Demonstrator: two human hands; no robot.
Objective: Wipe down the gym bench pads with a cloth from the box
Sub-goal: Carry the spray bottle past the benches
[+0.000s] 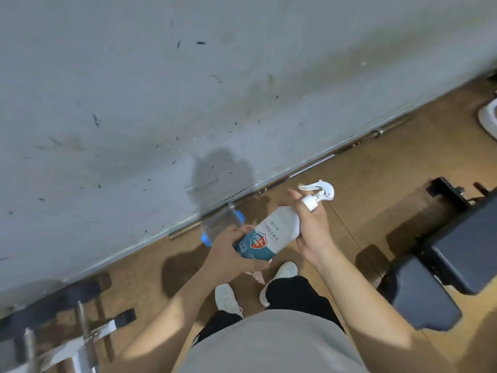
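One spray bottle (271, 235), base gripped by the left hand (231, 249), neck clasped by the right hand (314, 227); one clear box (220, 224), two bench pads (470, 251).

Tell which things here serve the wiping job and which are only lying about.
For the job: white spray bottle with blue label, held by left hand and right hand; clear plastic box with blue clips; black padded gym bench.
Lying about: dark weight equipment with metal bars.

Left hand (228, 249) grips bottle (269, 235) base; right hand (314, 227) (palm up) holds neck
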